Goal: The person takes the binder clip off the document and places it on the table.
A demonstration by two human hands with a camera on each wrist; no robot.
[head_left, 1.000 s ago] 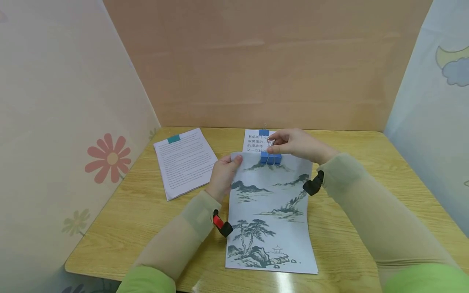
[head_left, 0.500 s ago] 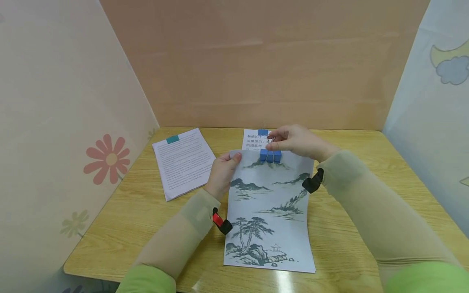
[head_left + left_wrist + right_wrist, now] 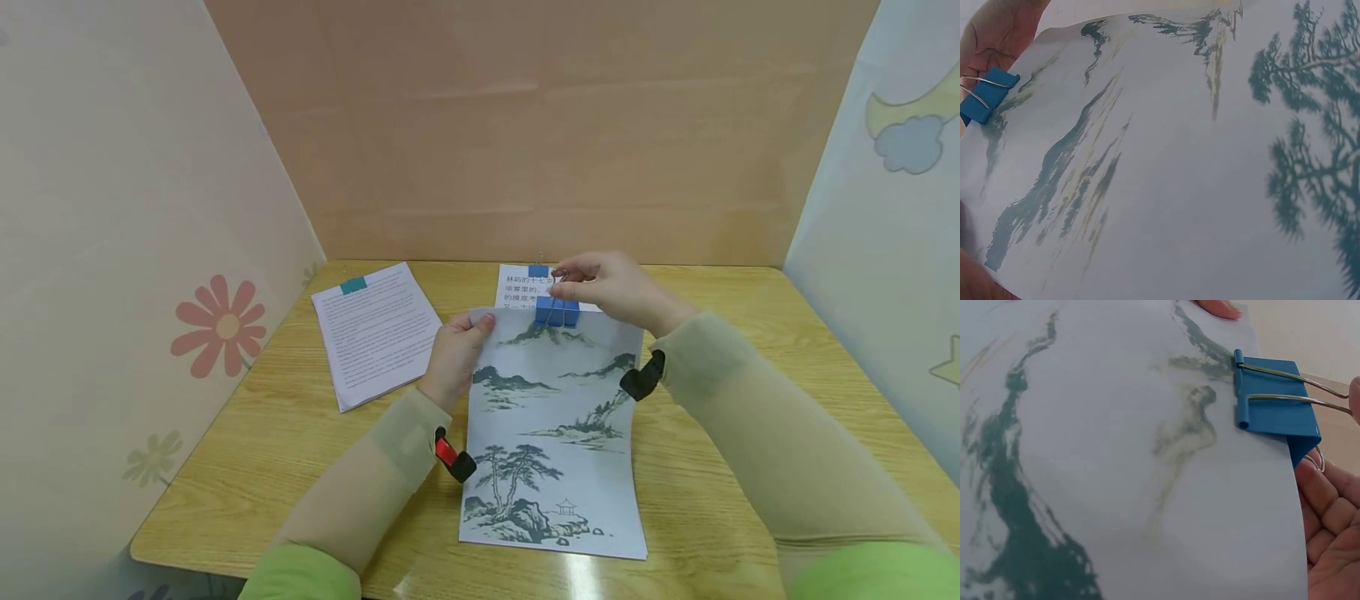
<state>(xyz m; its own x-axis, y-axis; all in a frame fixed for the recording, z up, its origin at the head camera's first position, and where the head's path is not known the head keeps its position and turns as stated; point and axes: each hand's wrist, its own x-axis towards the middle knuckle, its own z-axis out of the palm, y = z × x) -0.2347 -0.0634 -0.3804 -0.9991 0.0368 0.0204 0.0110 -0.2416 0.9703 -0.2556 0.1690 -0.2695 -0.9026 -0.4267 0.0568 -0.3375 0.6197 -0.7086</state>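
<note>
My left hand (image 3: pixel 457 354) pinches the top left corner of a paper stack (image 3: pixel 555 400) printed with an ink landscape, the thumb on the front. A blue binder clip (image 3: pixel 557 312) sits across the stack's top edge, part of its body standing above the paper. With thumb and fingers my right hand (image 3: pixel 618 290) grips the clip's wire handles. In the right wrist view, the clip (image 3: pixel 1275 397) has its near jaw lip over the front sheet, and the palm (image 3: pixel 1335 525) lies behind the paper. The left wrist view shows the clip (image 3: pixel 990 94) at the sheet's far edge.
On the left of the wooden table (image 3: pixel 285 467) lies a stack of printed text pages (image 3: pixel 378 342) with a teal clip (image 3: pixel 353 285). Behind the held stack, another stack with large characters (image 3: pixel 517 287) carries a blue clip (image 3: pixel 537 271). A tan wall (image 3: pixel 555 125) rises behind.
The blue binder clip and the right hand have moved slightly up and away, so the clip stands higher over the paper's top edge. The left hand keeps its hold on the corner.
</note>
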